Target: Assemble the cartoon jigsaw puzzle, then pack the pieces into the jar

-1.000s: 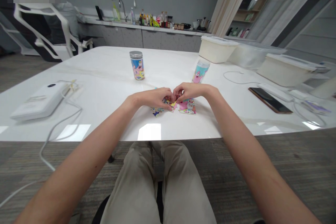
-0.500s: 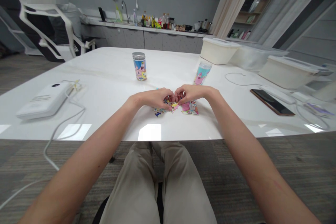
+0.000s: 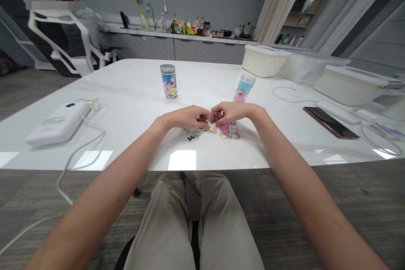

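Colourful cartoon jigsaw pieces lie on the white table under and between my hands. A joined pink section is by my right hand, and a blue and yellow section is below my left hand. Between them sits a small yellow and pink puzzle piece. My left hand is closed in a pinch on a puzzle piece, partly hidden by the fingers. The fingers of my right hand are curled close together at the middle pieces; what they hold, if anything, is hidden.
A cartoon tin with a metal lid and a clear-topped cartoon tube stand beyond my hands. To the left lies a white device with cables. A phone and lidded boxes are on the right. A person sits at the back left.
The pieces between my hands have come apart a little, with more white table showing between them. Both hands stay nearly in place. The view has shifted slightly.
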Available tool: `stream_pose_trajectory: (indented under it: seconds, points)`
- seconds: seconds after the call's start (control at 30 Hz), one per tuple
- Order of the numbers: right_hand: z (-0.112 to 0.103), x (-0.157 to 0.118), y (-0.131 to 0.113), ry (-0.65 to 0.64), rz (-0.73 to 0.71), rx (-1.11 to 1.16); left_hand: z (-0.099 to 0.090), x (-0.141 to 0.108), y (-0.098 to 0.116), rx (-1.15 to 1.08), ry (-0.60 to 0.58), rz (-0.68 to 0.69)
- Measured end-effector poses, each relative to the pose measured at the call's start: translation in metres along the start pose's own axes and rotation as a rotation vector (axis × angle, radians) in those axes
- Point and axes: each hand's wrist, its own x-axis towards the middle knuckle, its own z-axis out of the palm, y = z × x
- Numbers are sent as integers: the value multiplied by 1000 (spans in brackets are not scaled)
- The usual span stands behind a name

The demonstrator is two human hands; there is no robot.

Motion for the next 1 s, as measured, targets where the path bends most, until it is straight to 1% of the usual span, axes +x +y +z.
stream_pose_trajectory:
  seconds: [0.07,0.23,0.33,0.43,0.5,0.6,0.67,0.77,0.87,1.0]
  points:
    - [0,0,-1,-12,-12,-7,-2,0,-1,-9,10,-2]
    - [1,1,-1,-48,-11,-7,-7,-2,-8,-18,89,-44]
    - [2,1,0,-56,-7,5,-7,-3,-15,34,125,-73]
    - [2,0,0,-46,19,4,-6,-3,-17,80,176,-56]
    - [1,-1,0,-44,43,-9,-5,-4,-14,61,131,-17]
    - [0,-1,0,-59,38,-18,-5,-4,-7,-12,-9,43]
    - [0,-1,-1,-66,24,-20,-5,-3,-3,-47,-60,59]
    - [0,-2,-4,-84,39,-19,-5,-3,-1,-59,-74,62]
    - [1,-4,-8,-108,62,-14,-4,-3,-1,-73,-69,37]
    - [1,-4,-10,-105,43,-25,-5,-4,0,-113,-69,32]
